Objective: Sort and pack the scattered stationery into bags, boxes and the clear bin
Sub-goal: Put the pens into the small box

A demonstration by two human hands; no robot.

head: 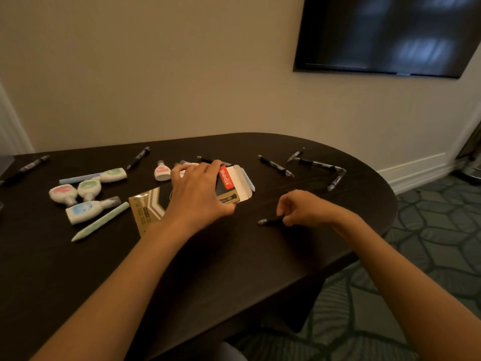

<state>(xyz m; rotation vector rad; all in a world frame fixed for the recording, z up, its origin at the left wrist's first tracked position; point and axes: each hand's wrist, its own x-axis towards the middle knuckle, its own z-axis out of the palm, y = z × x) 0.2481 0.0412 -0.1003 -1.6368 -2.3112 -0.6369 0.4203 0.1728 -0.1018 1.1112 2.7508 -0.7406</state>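
Several black pens: lay scattered far right on your table.
Correction tapes: clustered left, beside pastel sticks.
Pen box: flap open, gripped by your left hand.
Right hand: pinched a lone pen on the tabletop.

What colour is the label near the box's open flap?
Red label on the box; head view.

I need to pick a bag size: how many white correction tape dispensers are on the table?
5. Four cluster on the left: far green dispenser, near green dispenser, pink dispenser, blue dispenser. A second pink dispenser lies beside the left hand, which may hide more.
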